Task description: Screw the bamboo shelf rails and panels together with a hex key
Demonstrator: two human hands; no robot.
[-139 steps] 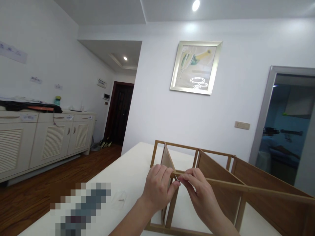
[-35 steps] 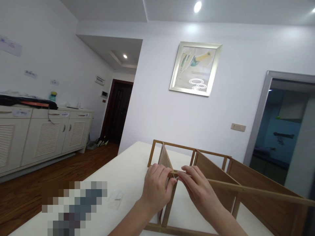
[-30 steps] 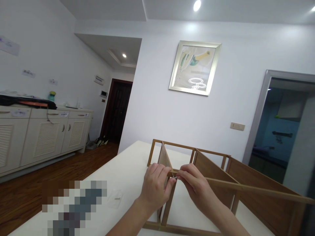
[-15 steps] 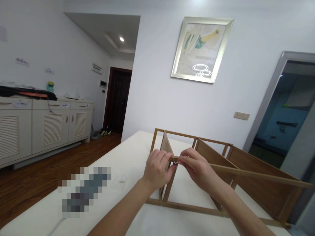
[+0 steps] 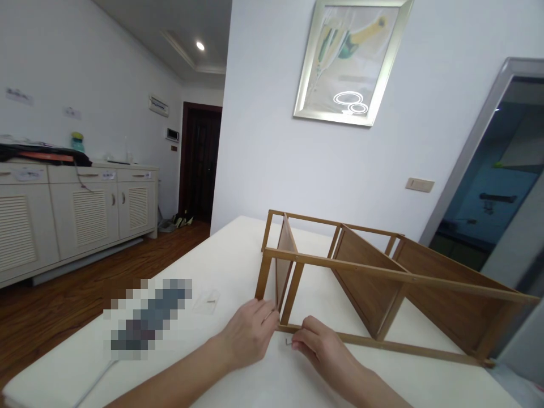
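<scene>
A brown wooden shelf rack (image 5: pixel 352 263) lies on its side on a white table, its flat boards standing upright between the rails. My right hand (image 5: pixel 325 343) is closed, pinching a small L-shaped hex key (image 5: pixel 289 341) just in front of the rack's near lower rail. My left hand (image 5: pixel 249 334) is at the rack's lower left corner, its fingers bent together beside the end board (image 5: pixel 285 263). Its fingertips are partly hidden, and I cannot tell what they hold.
On the white table (image 5: pixel 229 260) to the left lie a small clear plastic bag (image 5: pixel 207 301) and a blurred-out object with a white cable (image 5: pixel 96 382). A white cabinet (image 5: pixel 91 209) stands farther left. Behind the rack is a wall with a framed picture (image 5: pixel 351 62).
Both hands have moved down from the rack's upper rail to its lower near rail. The hex key has moved with my right hand. My view has tilted downward slightly.
</scene>
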